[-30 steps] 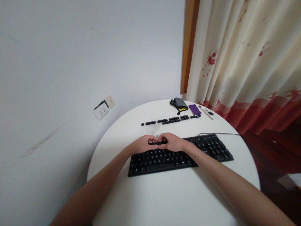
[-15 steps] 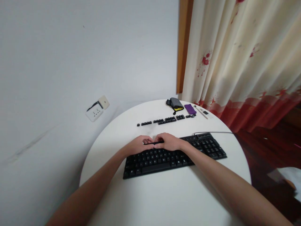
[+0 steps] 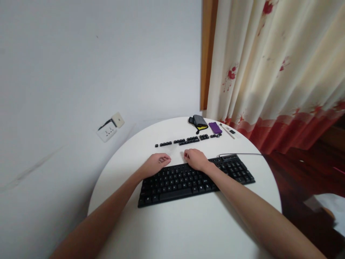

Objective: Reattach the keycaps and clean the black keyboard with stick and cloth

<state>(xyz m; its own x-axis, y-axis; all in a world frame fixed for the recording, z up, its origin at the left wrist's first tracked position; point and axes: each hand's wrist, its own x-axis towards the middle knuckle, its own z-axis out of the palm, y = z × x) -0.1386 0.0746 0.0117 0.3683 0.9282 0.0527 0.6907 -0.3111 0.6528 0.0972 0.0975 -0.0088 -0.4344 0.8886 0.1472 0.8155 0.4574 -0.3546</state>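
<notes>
A black computer keyboard (image 3: 175,189) lies slightly slanted on the white round table. My left hand (image 3: 155,164) is over its upper left corner, fingers curled in and thumb close to them; whatever they may hold is too small or hidden. Over the keyboard's top edge, right of the middle, my right hand (image 3: 196,159) is closed, knuckles up and fingertips turned toward the left hand. Its grip is hidden too. Between the two hands a gap shows the top row of keys. Behind them, loose black keycaps (image 3: 189,140) lie in a line of small groups.
A grey and yellow cloth (image 3: 199,121), a purple cloth (image 3: 215,127) and a thin brush-like stick (image 3: 228,131) lie at the table's far right. The keyboard's cable (image 3: 239,154) runs off rightward. A wall with a socket (image 3: 107,131) borders the left; a curtain (image 3: 242,72) hangs behind.
My hands, which met at the keyboard's top edge, have moved apart: the left one leftward, the right one slightly rightward and up. The view has shifted a little.
</notes>
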